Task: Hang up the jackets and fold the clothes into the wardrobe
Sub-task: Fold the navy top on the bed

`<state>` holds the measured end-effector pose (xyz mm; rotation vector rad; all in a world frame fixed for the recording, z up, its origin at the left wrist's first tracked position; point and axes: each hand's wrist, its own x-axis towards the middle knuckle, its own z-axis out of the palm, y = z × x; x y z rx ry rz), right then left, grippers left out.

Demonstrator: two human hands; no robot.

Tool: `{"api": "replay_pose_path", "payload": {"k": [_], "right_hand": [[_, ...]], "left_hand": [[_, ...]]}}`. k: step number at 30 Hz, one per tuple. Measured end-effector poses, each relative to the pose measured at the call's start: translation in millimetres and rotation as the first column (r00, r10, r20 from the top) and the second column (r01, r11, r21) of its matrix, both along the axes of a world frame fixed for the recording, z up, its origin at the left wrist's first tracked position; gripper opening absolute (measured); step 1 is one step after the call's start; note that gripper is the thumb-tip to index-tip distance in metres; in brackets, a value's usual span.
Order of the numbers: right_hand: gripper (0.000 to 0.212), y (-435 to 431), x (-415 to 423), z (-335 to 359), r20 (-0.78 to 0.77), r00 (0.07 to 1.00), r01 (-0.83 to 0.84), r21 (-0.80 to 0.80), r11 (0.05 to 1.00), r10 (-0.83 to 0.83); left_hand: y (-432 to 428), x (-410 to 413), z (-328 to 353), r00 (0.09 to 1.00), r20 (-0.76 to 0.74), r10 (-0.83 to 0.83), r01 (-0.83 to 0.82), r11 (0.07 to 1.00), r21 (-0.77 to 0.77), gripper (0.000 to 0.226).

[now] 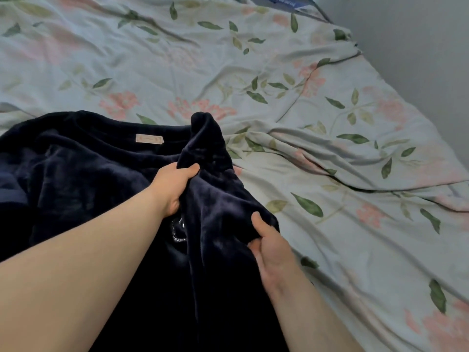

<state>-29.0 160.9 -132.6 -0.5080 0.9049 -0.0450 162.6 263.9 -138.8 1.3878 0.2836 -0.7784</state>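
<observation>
A dark navy velvety jacket (83, 179) lies spread on the bed at the lower left, its inside showing a pale neck label (149, 140) and a bit of silver zipper (179, 231). My left hand (175, 185) grips a raised fold of the jacket's front edge near the collar, the fabric bunched up above its fingers. My right hand (267, 243) pinches the same edge lower down, thumb on top of the cloth. Both forearms reach in from the bottom of the view.
The bed is covered by a rumpled pale green sheet (317, 123) printed with pink flowers and green leaves. A grey wall (418, 47) runs along the bed's right side. A blue object (286, 1) peeks in at the top edge.
</observation>
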Motion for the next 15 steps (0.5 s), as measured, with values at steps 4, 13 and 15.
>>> {"api": "replay_pose_path", "payload": {"k": [4, 13, 15], "right_hand": [[0.020, -24.3, 11.8, -6.0, -0.227, 0.962, 0.087, -0.272, 0.958, -0.152], [0.059, -43.1, -6.9, 22.1, -0.056, 0.984, -0.176, -0.103, 0.979, 0.171], [0.055, -33.8, -30.5, 32.6, -0.080, 0.955, -0.290, -0.069, 0.954, 0.285]], "left_hand": [[-5.2, -0.7, -6.0, 0.998, 0.053, 0.025, -0.027, 0.999, 0.046, 0.013], [25.0, -77.4, 28.4, 0.939, 0.341, 0.054, -0.157, 0.947, 0.281, 0.039], [43.0, -128.3, 26.1, 0.972, 0.228, 0.057, -0.125, 0.947, 0.296, 0.035]]}}
